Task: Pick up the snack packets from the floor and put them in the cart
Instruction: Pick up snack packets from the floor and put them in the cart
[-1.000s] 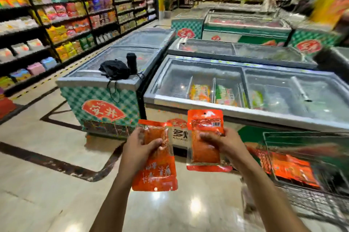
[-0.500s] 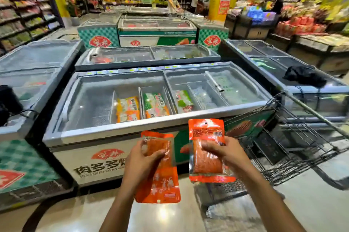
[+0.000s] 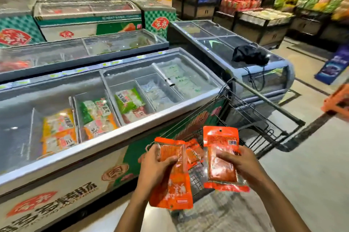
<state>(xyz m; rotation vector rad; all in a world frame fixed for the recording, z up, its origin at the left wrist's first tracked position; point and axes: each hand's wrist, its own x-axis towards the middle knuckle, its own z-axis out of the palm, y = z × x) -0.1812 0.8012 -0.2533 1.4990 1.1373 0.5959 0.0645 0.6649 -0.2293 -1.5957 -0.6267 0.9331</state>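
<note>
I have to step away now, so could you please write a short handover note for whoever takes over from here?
Left hand: holds an orange snack packet.
Right hand: holds a second orange packet, upright.
Both are above the wire cart, which stands against the chest freezer.
Done: at least one orange packet lies in the cart.
Left: lower both packets into the basket and release each grip. The floor in view shows no more packets.

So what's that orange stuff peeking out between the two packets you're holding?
In the head view, between the left-hand packet and the right-hand packet, more orange snack packets lie in the wire cart, seen just behind the hands.
</note>
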